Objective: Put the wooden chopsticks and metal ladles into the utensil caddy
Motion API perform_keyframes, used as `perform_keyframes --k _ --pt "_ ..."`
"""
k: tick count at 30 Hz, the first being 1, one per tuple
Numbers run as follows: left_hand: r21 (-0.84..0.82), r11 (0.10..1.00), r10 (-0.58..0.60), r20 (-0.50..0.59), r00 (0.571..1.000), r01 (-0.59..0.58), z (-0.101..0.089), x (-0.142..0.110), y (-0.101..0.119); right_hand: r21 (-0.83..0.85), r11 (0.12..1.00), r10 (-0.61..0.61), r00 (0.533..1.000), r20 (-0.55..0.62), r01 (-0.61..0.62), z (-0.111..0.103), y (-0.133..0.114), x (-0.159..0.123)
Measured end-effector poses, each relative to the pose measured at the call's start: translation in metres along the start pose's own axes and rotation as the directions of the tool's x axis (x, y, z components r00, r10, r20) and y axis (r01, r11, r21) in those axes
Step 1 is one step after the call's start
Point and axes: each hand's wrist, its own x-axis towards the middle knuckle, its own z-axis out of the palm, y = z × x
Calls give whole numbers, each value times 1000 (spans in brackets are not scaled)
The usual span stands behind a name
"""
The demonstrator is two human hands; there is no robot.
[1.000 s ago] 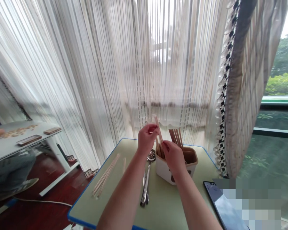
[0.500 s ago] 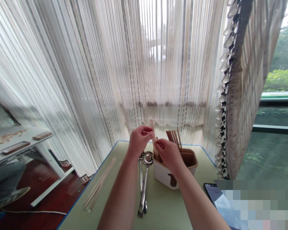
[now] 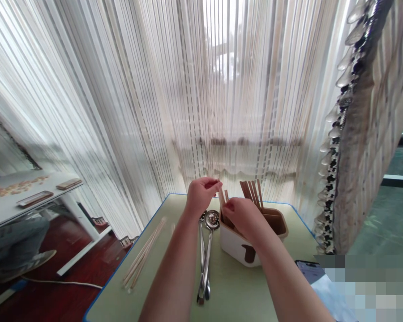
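My left hand (image 3: 204, 194) is closed in a pinch at the upper end of pale wooden chopsticks (image 3: 221, 196), which stand in the left end of a white container (image 3: 235, 248) with a brown rim. My right hand (image 3: 242, 217) is closed round the same chopsticks lower down, just over the rim; its fingertips are partly hidden. Darker brown chopsticks (image 3: 253, 194) lean in the container behind my right hand. Beside the container lie two metal ladles, the nearer one a slotted ladle (image 3: 212, 220), with their handles crossed.
Several pale chopsticks (image 3: 143, 257) lie on the green table (image 3: 174, 286) at the left. A phone (image 3: 310, 270) rests at the right edge. Another table (image 3: 50, 192) with small pieces and a seated person stands at far left. A sheer curtain (image 3: 147, 112) hangs behind.
The pale chopsticks have gone lower into the container, and my left hand has come down closer to my right hand. The whole view has shifted slightly.
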Motion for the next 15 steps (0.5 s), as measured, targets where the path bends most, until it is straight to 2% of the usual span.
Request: perform_keyframes --k 4,9,12,15 --pt "5 1000 -25 18 1000 25 1 -1 -1 35 998 44 998 -42 -42 1 -3 2" --pt "12 999 -30 17 999 30 2 -1 -1 1 996 88 996 34 -88 -1 3 3" --pt "51 999 -7 16 1000 6 5 -1 -3 -12 996 90 993 71 -90 -4 7 1" --pt "139 989 47 -1 999 -46 7 0 -5 17 998 65 996 58 -66 -6 8 0"
